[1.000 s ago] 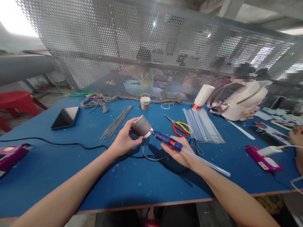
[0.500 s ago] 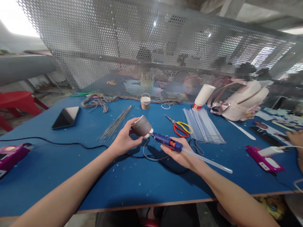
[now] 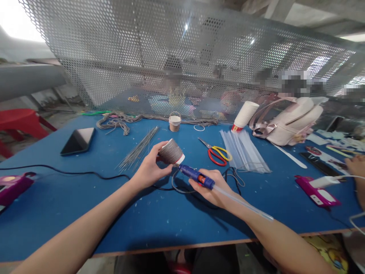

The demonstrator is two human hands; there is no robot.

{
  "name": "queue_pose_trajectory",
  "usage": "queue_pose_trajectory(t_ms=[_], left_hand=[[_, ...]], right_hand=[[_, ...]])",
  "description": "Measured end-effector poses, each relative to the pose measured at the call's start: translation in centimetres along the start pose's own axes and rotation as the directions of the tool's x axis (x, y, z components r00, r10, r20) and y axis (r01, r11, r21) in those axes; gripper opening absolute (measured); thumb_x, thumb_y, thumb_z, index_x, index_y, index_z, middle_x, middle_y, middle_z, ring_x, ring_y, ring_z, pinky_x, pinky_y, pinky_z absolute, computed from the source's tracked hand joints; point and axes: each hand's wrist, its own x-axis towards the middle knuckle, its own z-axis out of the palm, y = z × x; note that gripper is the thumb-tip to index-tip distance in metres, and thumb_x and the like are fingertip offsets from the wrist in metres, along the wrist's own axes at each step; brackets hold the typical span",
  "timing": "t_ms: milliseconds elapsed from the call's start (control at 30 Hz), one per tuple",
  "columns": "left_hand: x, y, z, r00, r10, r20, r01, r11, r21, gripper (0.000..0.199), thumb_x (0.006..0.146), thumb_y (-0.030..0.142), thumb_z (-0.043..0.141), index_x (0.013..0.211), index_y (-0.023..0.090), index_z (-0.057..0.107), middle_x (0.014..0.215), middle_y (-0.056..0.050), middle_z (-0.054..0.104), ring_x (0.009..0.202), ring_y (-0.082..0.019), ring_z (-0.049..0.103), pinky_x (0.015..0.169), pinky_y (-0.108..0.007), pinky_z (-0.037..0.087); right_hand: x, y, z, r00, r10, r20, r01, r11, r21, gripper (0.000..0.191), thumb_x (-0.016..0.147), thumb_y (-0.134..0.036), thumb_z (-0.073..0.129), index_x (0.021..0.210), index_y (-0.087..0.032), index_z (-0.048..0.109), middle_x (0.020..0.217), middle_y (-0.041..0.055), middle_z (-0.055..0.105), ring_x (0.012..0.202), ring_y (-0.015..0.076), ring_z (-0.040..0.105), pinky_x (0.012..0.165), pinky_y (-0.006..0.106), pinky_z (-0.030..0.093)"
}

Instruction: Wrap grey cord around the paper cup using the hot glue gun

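Observation:
My left hand [image 3: 152, 165] is closed around a paper cup [image 3: 171, 151] wrapped in grey cord, tilted on its side above the table. A white strip of the cup and a thin red line show at its right end. In my right hand [image 3: 212, 188] is a blue glue gun [image 3: 195, 174], with a long clear glue stick [image 3: 245, 204] sticking out of its back. The gun's nozzle is at the cup's lower right edge; whether it touches is too small to tell. Grey cord [image 3: 181, 191] loops below the cup.
Scissors [image 3: 218, 155], clear glue sticks [image 3: 243, 150], stacked paper cups [image 3: 245, 116] and a backpack [image 3: 293, 120] lie right. Thin wires [image 3: 139, 148], a phone [image 3: 78, 140] and a small basket [image 3: 175, 122] stand left and behind. Purple power strips [image 3: 316, 190] flank me. Another person's hand [image 3: 355, 167] rests far right.
The glue gun and my right hand have shifted slightly left and down, moving the nozzle along the cup's edge. My left hand and the cup stay nearly still.

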Motion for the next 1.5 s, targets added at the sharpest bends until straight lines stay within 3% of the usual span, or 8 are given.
queue_pose_trajectory(t_ms=[133,367,500,867,1100,1300,1400,1500], left_hand=[[0.0,0.0,0.0,1.0,-0.008,0.001,0.008,1.0,-0.008,0.061,0.075,0.026,0.067,0.131,0.024,0.044,0.128,-0.011,0.059,0.109,-0.024,0.063,0.085,-0.037,0.056],[0.1,-0.4,-0.3,0.999,0.039,0.009,-0.039,0.999,-0.012,0.062,0.074,0.024,0.066,0.132,0.024,0.045,0.128,-0.011,0.059,0.111,-0.024,0.063,0.085,-0.037,0.057],[0.1,-0.3,-0.3,0.999,0.047,0.019,-0.047,0.999,-0.007,0.061,0.074,0.023,0.065,0.131,0.024,0.045,0.127,-0.011,0.06,0.111,-0.024,0.063,0.085,-0.036,0.057],[0.2,-0.5,-0.5,0.999,0.015,0.049,-0.013,0.999,-0.041,0.062,0.075,0.026,0.065,0.132,0.023,0.043,0.13,-0.01,0.057,0.115,-0.024,0.06,0.089,-0.036,0.055],[0.1,-0.7,-0.5,0.998,0.026,0.065,-0.022,0.997,-0.07,0.062,0.075,0.026,0.066,0.132,0.023,0.042,0.13,-0.011,0.057,0.113,-0.024,0.061,0.088,-0.037,0.055],[0.6,-0.6,-1.1,1.0,-0.003,0.015,0.004,0.996,-0.087,0.063,0.072,0.027,0.067,0.13,0.023,0.043,0.129,-0.011,0.056,0.111,-0.024,0.06,0.087,-0.037,0.055],[1.0,-0.4,-1.4,0.999,-0.03,-0.017,0.029,0.996,-0.082,0.063,0.071,0.028,0.068,0.128,0.021,0.043,0.128,-0.012,0.055,0.11,-0.023,0.06,0.087,-0.037,0.055],[1.1,-0.3,-1.5,0.998,-0.048,-0.042,0.045,0.996,-0.076,0.064,0.071,0.028,0.068,0.129,0.02,0.043,0.127,-0.012,0.056,0.109,-0.023,0.061,0.085,-0.037,0.055]], right_hand=[[0.0,0.1,-0.2,1.0,-0.001,-0.007,0.001,1.0,0.011,0.029,0.084,-0.034,0.056,0.061,-0.022,0.043,0.051,-0.0044,0.045,0.045,0.0091,0.036,0.046,0.023,0.032],[0.8,0.3,-1.5,0.983,0.185,0.012,-0.184,0.971,0.154,0.03,0.08,-0.037,0.059,0.059,-0.021,0.043,0.051,-0.0052,0.043,0.047,0.0094,0.035,0.045,0.023,0.031],[1.0,0.8,-1.5,0.972,0.235,-0.006,-0.228,0.948,0.221,0.03,0.077,-0.039,0.06,0.059,-0.021,0.045,0.053,-0.0047,0.045,0.048,0.01,0.038,0.047,0.024,0.034],[1.2,0.4,-2.0,0.96,0.28,0.02,-0.275,0.922,0.274,0.033,0.076,-0.04,0.06,0.057,-0.023,0.039,0.052,-0.0064,0.037,0.048,0.0092,0.033,0.046,0.025,0.03],[1.2,0.7,-2.1,0.957,0.288,0.043,-0.29,0.924,0.251,0.032,0.076,-0.042,0.06,0.058,-0.022,0.042,0.053,-0.005,0.041,0.049,0.0105,0.036,0.049,0.026,0.032],[1.6,2.5,-3.1,0.981,0.196,0.005,-0.195,0.974,0.115,0.029,0.081,-0.043,0.058,0.066,-0.021,0.046,0.057,-0.0037,0.045,0.052,0.0117,0.041,0.051,0.025,0.037],[2.8,3.8,-3.8,0.994,0.089,0.07,-0.075,0.98,-0.185,0.017,0.08,-0.035,0.06,0.083,-0.02,0.052,0.071,-0.0004,0.056,0.062,0.0148,0.05,0.059,0.026,0.04],[4.8,5.0,-3.9,0.969,0.087,0.23,0.027,0.893,-0.45,0.023,0.08,-0.021,0.056,0.102,-0.018,0.054,0.095,0.0081,0.063,0.08,0.0208,0.058,0.07,0.03,0.04]])
